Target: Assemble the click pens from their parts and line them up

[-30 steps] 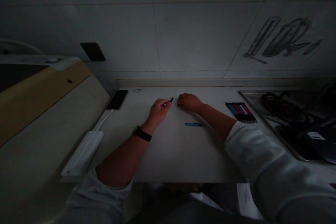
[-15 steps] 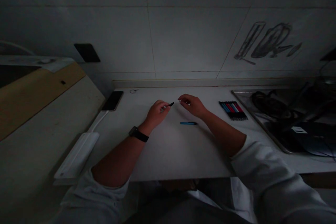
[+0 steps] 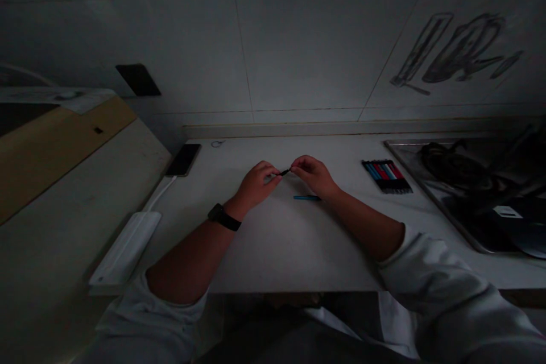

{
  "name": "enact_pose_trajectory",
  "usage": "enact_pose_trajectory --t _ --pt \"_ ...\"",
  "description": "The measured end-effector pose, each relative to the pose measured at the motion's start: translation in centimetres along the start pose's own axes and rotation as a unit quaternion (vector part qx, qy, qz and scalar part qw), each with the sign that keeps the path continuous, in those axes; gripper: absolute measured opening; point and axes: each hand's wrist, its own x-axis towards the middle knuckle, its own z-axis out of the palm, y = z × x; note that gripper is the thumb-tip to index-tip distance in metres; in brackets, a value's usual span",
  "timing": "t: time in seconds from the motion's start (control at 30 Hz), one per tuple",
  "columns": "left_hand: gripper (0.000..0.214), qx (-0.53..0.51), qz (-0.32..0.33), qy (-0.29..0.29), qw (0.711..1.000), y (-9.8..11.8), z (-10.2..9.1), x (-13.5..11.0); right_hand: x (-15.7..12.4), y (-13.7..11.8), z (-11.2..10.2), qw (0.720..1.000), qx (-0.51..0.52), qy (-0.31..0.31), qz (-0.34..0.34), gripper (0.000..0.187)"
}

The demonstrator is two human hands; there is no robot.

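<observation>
A person pinches a small black piece [image 3: 285, 172] in the fingertips of the left hand [image 3: 257, 183] above a pale counter [image 3: 277, 256]. The fingertips of the right hand [image 3: 314, 175] meet the piece's other end; whether they grip it is too small to tell. The piece bridges the two hands, which stay otherwise apart. A blue pen [image 3: 305, 198] lies just below the right hand, its right end at the wrist. Colored pens [image 3: 386, 172] lie farther right; a phone [image 3: 184, 160] and white power strip [image 3: 128, 245] sit at left.
</observation>
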Motion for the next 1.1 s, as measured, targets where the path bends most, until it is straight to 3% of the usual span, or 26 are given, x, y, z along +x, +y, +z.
enact_pose_trajectory --t 0.47,0.57,0.7,0.8,0.97,1.1 --pt "0.012 -0.032 -0.011 0.007 0.999 0.3 -0.1 0.1 -0.2 -0.8 -0.2 0.999 -0.037 -0.012 -0.021 0.028" --pt "0.016 -0.083 -0.031 0.026 0.996 0.3 -0.2 0.4 0.5 -1.4 -1.3 0.998 -0.052 0.013 -0.033 0.032" --pt "0.022 -0.142 -0.051 0.057 0.987 0.2 -0.6 0.6 2.3 -1.4 -4.5 0.992 -0.095 0.078 -0.035 0.031" --pt "0.025 -0.158 -0.063 0.064 0.983 0.0 -0.6 0.7 3.2 -0.8 -7.2 0.969 -0.226 0.087 -0.053 0.025" --pt "0.024 -0.154 -0.072 0.057 0.984 -0.3 -0.5 0.6 3.1 1.2 -9.4 0.886 -0.457 -0.054 -0.049 0.027" --pt "0.022 -0.148 -0.065 0.057 0.985 -0.3 -0.4 0.7 2.9 2.1 -9.5 0.831 -0.536 -0.139 -0.062 0.025"
